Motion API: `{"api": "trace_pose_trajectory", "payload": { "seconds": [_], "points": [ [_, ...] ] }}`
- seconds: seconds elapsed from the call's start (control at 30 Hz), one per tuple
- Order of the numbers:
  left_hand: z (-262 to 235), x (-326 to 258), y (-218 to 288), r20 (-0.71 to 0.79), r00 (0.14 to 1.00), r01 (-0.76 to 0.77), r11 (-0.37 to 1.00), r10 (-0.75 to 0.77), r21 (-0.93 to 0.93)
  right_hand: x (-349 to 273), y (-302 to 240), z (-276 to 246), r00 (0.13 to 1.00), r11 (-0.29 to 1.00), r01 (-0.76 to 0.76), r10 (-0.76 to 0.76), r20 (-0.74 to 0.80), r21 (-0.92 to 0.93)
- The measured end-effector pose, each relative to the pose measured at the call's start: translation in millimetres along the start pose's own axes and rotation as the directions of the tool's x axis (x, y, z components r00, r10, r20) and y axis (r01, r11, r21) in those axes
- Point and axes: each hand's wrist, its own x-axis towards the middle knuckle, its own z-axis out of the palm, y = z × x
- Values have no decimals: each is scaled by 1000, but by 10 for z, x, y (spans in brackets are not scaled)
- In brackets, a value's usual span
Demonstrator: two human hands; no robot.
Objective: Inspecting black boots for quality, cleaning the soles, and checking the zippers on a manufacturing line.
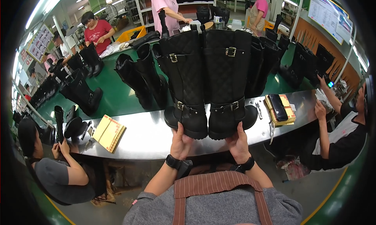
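Head view: centre frame, a pair of tall black quilted boots stands upright side by side, the left boot (185, 84) and right boot (229, 82) touching along their shafts, each with metal buckle straps at the top and ankle. The left hand (181, 142) grips the sole and toe of the left boot from below, fingers curled under it; the right hand (238, 143) grips the sole of the right boot the same way. Both wrists wear black bands. The soles sit at the near edge of the shiny metal tabletop (149, 137) running across mid frame. Lower left on it, a yellow-brown stack of cards (109, 132); right of the boots, a black phone (278, 106) on a yellow pad. Behind, a green belt (113, 95) carries more black boots (137, 78). A seated person lower left (58, 174) handles a boot; another person far right (340, 135) reaches to the tabletop.
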Motion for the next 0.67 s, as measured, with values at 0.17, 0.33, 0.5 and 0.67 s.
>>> {"api": "trace_pose_trajectory", "payload": {
  "seconds": [0.17, 0.33, 0.5, 0.67],
  "points": [
    [4, 25, 36, -21, 1000, 20, 1000, -20, 2, -10, -35, 103, 999, 999, 4, -3, 48, -32],
    [-38, 19, -2, -113, 992, 63, 998, -61, 7, -8, -100, 125, 998, 994, -65, 64, -7, -89],
    [31, -17, -2, -117, 993, -10, 998, 18, 64, 8, -120, 140, 997, 998, -40, 44, 66, -52],
    [69, 6, 40, -75, 997, 19, 1000, -18, 23, 5, -113, 154, 998, 997, -66, 66, -13, -29]
  ]
}}
